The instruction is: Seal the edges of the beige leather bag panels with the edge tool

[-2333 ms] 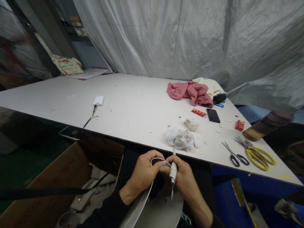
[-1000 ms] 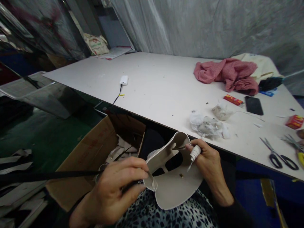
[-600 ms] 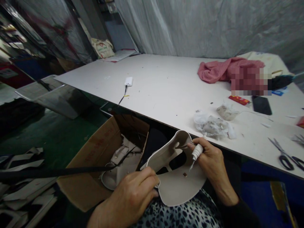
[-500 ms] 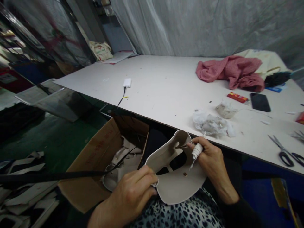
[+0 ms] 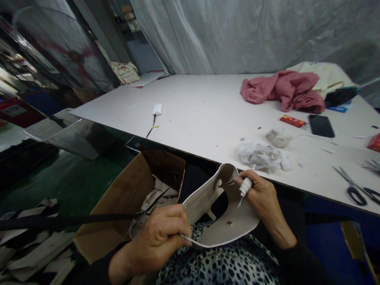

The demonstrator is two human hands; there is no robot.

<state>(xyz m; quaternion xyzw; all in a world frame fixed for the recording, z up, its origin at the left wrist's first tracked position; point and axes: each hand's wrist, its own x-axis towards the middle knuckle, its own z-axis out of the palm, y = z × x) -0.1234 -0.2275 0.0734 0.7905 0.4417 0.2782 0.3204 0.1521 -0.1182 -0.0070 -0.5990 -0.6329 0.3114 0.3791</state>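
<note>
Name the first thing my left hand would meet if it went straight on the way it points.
Probably the beige piece whose edge the left hand pinches: its curved wall lies ahead. The right hand seems farther along that line, though depth is unclear in this single view.

The two hands, nearly touching in front of the table's (image 5: 192,118) near edge about two seconds ago, have moved apart: the left hand (image 5: 160,237) has drawn back from that edge, beside the cardboard box (image 5: 118,202), and its fingers, loosely spread one second ago, now pinch the rim of the beige piece (image 5: 245,225). The piece has spread open, baring a metal clasp (image 5: 229,223); its rounded near flap has since risen and flattened, and spotted cloth (image 5: 208,263) now shows through the opening. A plastic crate (image 5: 74,136) has come into view below the table's left end.
</note>
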